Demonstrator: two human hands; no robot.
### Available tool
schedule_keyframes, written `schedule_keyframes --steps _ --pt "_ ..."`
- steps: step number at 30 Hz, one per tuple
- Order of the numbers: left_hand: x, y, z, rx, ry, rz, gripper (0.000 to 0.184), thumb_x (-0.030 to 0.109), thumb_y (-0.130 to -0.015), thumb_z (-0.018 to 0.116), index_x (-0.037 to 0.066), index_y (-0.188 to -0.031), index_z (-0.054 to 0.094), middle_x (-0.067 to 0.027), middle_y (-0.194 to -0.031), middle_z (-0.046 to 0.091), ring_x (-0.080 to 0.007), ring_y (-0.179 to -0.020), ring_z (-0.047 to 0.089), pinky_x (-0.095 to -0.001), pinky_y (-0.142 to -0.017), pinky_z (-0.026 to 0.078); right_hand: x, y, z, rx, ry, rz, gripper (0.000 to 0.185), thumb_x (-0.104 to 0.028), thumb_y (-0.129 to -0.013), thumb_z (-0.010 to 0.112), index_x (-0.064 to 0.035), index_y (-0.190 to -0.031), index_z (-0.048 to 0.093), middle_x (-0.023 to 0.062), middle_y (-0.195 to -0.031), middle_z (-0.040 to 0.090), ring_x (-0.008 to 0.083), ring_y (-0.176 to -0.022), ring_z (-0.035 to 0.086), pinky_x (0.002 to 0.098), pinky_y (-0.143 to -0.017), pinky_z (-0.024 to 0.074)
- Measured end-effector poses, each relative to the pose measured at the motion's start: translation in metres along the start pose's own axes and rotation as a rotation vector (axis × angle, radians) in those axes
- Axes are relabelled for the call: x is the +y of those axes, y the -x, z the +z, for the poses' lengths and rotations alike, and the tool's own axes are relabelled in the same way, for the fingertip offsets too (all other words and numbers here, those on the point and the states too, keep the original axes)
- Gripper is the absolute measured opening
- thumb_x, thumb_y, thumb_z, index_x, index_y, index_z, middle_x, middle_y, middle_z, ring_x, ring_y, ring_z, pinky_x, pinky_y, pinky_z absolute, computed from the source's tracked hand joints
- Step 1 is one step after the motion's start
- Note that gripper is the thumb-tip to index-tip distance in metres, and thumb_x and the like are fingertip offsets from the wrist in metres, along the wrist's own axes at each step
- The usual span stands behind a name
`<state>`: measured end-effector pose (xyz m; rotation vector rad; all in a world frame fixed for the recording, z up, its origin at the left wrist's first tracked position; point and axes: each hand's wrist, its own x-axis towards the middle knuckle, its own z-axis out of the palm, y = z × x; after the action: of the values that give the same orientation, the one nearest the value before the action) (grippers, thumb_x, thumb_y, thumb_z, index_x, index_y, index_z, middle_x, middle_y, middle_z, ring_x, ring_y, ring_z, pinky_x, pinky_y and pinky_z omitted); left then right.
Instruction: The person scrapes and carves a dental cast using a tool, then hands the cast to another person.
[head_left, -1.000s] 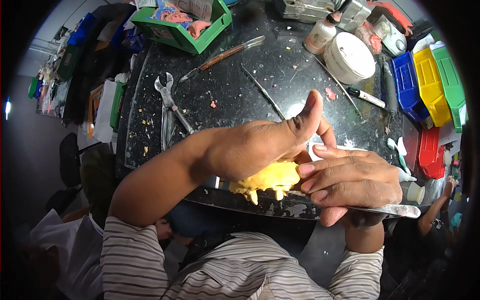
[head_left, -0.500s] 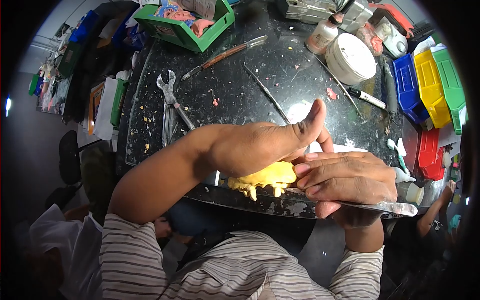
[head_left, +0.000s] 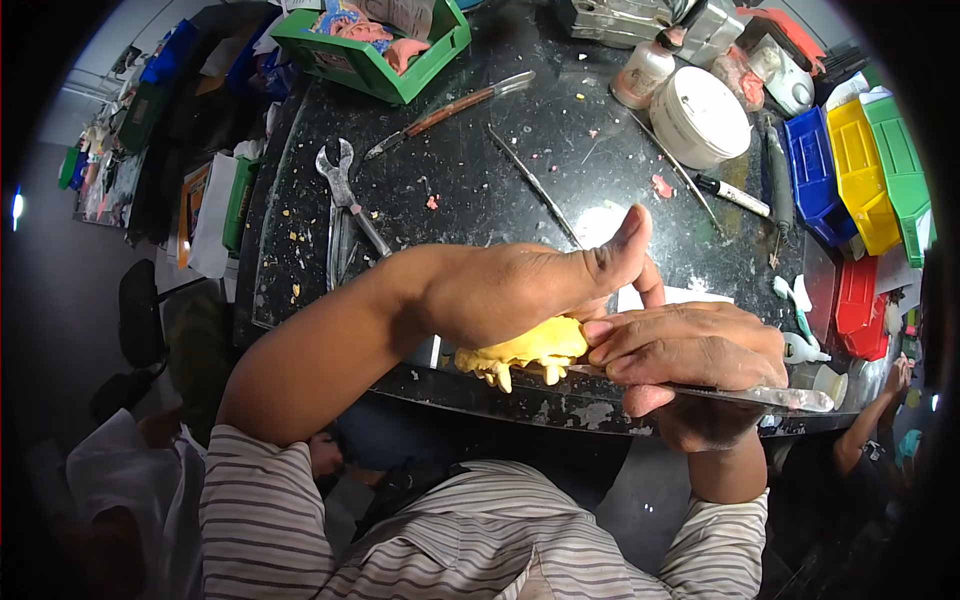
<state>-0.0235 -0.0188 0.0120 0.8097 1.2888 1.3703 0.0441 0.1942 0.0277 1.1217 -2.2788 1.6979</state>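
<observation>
Below my left hand (head_left: 520, 290) shows a yellow dental cast (head_left: 525, 345), its teeth pointing down toward me. That hand is closed around the cast, thumb raised, though most of its fingers are hidden. My right hand (head_left: 700, 345) grips a wax knife (head_left: 800, 399) with a broad, whitish metal end sticking out to the right. The knife's narrow tip lies at the cast's right side, near the teeth; whether it touches is hard to see. My right fingertips press close to the cast's right edge. Both hands are over the bench's front edge.
On the black bench (head_left: 450, 190) lie a wrench (head_left: 348, 190), a wooden-handled knife (head_left: 450, 112), a thin metal tool (head_left: 535, 185) and a marker (head_left: 735, 196). Behind stand a green bin (head_left: 405, 85) and a white tub (head_left: 700, 120). Coloured bins (head_left: 860, 180) line the right.
My right hand and the wax knife have shifted slightly left and up. The dental cast has moved a little left, while my left hand stays nearly in place.
</observation>
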Motion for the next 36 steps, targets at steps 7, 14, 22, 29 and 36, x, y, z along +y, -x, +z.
schedule_keyframes --steps 7,14,22,29,36 --pt "-0.013 -0.006 0.001 -0.002 0.059 0.016 0.105 0.078 -0.094 -0.009 -0.002 -0.139 0.041 -0.0105 -0.085 0.065 -0.0142 -0.075 0.055 -0.0238 -0.072 0.041 0.001 0.0 0.0 0.008 0.005 -0.016 0.022 -0.015 -0.082 0.084 -0.0035 -0.097 0.074 0.012 -0.089 0.078 0.028 -0.086 0.079 0.0349 -0.072 0.0628" --pt "-0.007 -0.004 0.0 -0.02 0.141 -0.039 0.108 0.083 -0.091 -0.005 -0.002 -0.137 0.043 -0.0097 -0.087 0.065 -0.0135 -0.075 0.055 -0.0233 -0.07 0.041 -0.006 -0.002 -0.001 0.011 -0.037 0.013 0.023 -0.017 -0.081 0.085 -0.0033 -0.096 0.075 0.01 -0.09 0.078 0.0269 -0.088 0.079 0.0339 -0.073 0.0632" --pt "-0.005 -0.005 0.003 -0.084 0.431 -0.144 0.111 0.086 -0.089 -0.005 -0.002 -0.135 0.044 -0.0121 -0.101 0.064 -0.0128 -0.091 0.057 -0.0253 -0.087 0.043 -0.007 -0.004 0.001 -0.022 -0.019 -0.023 0.017 -0.019 -0.081 0.084 -0.0047 -0.087 0.077 0.0078 -0.088 0.078 0.0257 -0.088 0.078 0.0329 -0.075 0.0636" --pt "-0.01 -0.003 -0.002 -0.159 0.275 -0.189 0.113 0.087 -0.087 -0.008 -0.001 -0.131 0.046 -0.0104 -0.1 0.062 -0.014 -0.092 0.056 -0.0254 -0.091 0.042 -0.003 -0.003 0.002 -0.038 -0.009 -0.026 0.02 -0.016 -0.079 0.085 -0.0032 -0.091 0.076 0.008 -0.089 0.078 0.0245 -0.086 0.078 0.0321 -0.075 0.0631" --pt "-0.018 -0.007 -0.002 -0.177 0.285 -0.1 0.114 0.09 -0.085 -0.007 0.0 -0.131 0.045 -0.0088 -0.101 0.061 -0.0145 -0.09 0.055 -0.0256 -0.09 0.042 -0.003 -0.004 0.001 -0.038 -0.029 -0.008 0.021 -0.013 -0.079 0.085 -0.0017 -0.094 0.075 0.0089 -0.09 0.078 0.0253 -0.085 0.078 0.0331 -0.074 0.063"
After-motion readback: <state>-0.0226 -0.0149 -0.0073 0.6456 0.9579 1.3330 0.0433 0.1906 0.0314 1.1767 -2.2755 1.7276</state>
